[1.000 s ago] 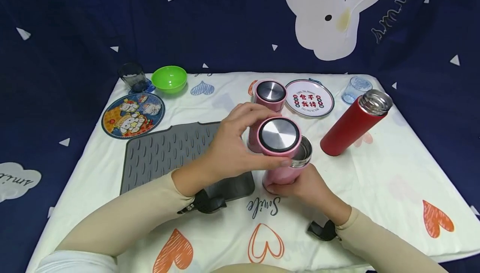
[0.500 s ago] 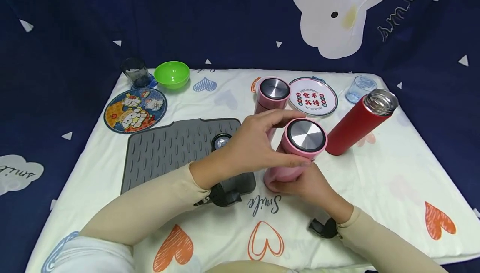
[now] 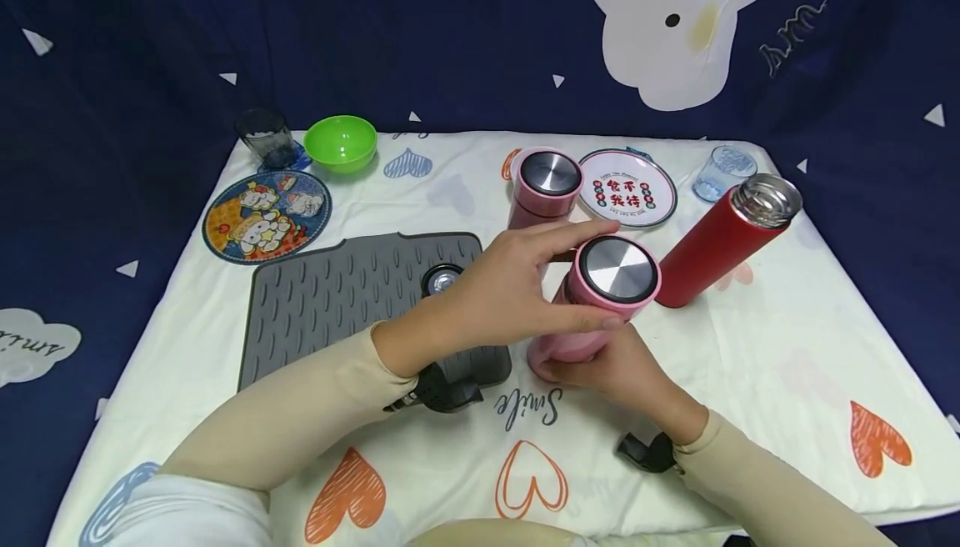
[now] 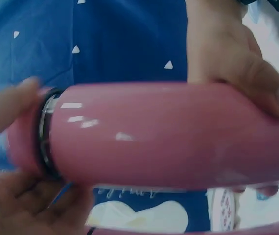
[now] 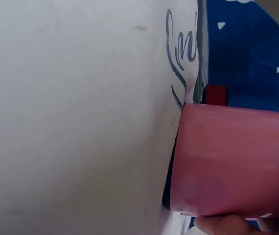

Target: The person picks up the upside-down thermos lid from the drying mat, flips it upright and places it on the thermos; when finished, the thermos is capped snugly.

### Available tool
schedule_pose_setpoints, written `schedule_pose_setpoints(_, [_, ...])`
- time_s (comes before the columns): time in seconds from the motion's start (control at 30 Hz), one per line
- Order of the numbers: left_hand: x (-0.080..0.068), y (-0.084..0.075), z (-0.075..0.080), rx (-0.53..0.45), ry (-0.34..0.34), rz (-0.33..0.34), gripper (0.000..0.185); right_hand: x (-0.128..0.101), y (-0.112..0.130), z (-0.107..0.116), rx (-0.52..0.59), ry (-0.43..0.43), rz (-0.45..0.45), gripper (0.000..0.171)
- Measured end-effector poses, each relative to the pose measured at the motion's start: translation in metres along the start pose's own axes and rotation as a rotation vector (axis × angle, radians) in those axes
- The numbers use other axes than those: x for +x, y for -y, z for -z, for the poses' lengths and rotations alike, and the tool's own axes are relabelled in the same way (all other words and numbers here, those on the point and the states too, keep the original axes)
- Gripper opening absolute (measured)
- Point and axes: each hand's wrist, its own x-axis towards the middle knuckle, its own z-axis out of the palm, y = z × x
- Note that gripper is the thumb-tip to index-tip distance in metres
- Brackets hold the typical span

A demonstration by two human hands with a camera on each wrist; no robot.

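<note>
A pink thermos bottle (image 4: pixel 164 134) stands upright at the table's middle, its base low over or on the cloth. My right hand (image 3: pixel 626 376) grips its lower body from the right. Between thumb and fingers my left hand (image 3: pixel 517 280) holds the pink lid (image 3: pixel 618 270) with its silver top, on the bottle's mouth. In the left wrist view a dark and metallic band shows between lid (image 4: pixel 24 132) and body. A second pink thermos (image 3: pixel 547 184), lid on, stands just behind. To the right stands a red thermos (image 3: pixel 723 251) with a bare metal mouth.
A grey ridged mat (image 3: pixel 330 305) lies left, bearing a round black lid-like piece (image 3: pixel 441 278) partly behind my left wrist. Further back are a cartoon plate (image 3: pixel 266 218), a green bowl (image 3: pixel 341 145), a dark glass (image 3: pixel 267 138), a white plate (image 3: pixel 626 188) and a blue glass (image 3: pixel 725 172).
My left hand has moved right with the lid, from beside the bottle's open mouth onto it. My right hand has kept its grip on the bottle. The black piece on the mat has come into view.
</note>
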Motion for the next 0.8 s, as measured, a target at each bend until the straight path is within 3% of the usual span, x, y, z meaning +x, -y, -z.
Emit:
schedule_pose_setpoints(0.17, [-0.002, 0.002, 0.0, -0.054, 0.036, -0.003, 0.079, 0.002, 0.001, 0.0, -0.002, 0.023, 0.017, 0.042])
schedule_pose_setpoints(0.37, [0.0, -0.001, -0.013, 0.038, -0.073, 0.034, 0.077, 0.001, 0.0, 0.002, 0.042, 0.021, -0.025, 0.044])
schedule_pose_setpoints(0.5, [0.0, 0.0, -0.016, -0.046, -0.087, 0.012, 0.082, 0.002, -0.001, 0.001, 0.044, 0.014, -0.002, 0.048])
schedule_pose_setpoints(0.6, [-0.003, 0.0, -0.018, -0.048, -0.107, 0.027, 0.091, 0.002, -0.001, 0.0, 0.077, 0.023, -0.004, 0.048])
schedule_pose_setpoints(0.7, [-0.003, 0.0, -0.021, -0.025, -0.143, 0.004, 0.085, 0.003, -0.001, 0.001, 0.069, 0.02, -0.018, 0.051])
schedule_pose_setpoints(0.8, [-0.004, 0.002, -0.024, -0.099, -0.163, -0.047, 0.08, 0.004, -0.001, 0.001, 0.005, 0.001, -0.032, 0.054])
